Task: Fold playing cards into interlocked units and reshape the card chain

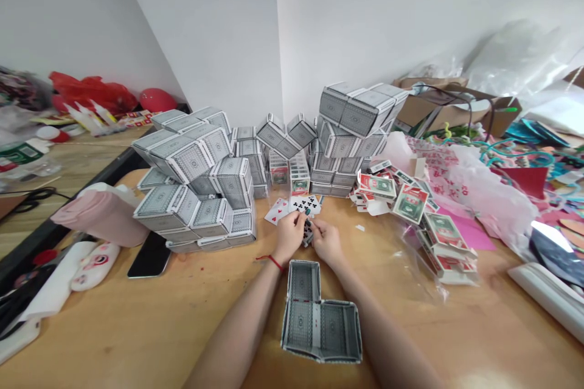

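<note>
My left hand (291, 234), with a red string on its wrist, and my right hand (327, 243) are close together over the middle of the table. Both have their fingers closed on a playing card (307, 236) with black club marks, partly hidden by the fingers. Just beyond them lie loose playing cards (276, 211), some with red hearts, others with black clubs. Between my forearms rests an L-shaped piece made of folded cards (301, 322), grey patterned backs outward. Behind the loose cards stand rows of playing cards in packs (299, 171).
Stacked card blocks rise at left (191, 158) and right (360, 112), with a V-shaped block (286, 137) between. Empty card boxes (410, 202) and plastic bags (483, 182) crowd the right. A phone (149, 255), a pink roll (103, 217) and a white case (95, 266) lie left.
</note>
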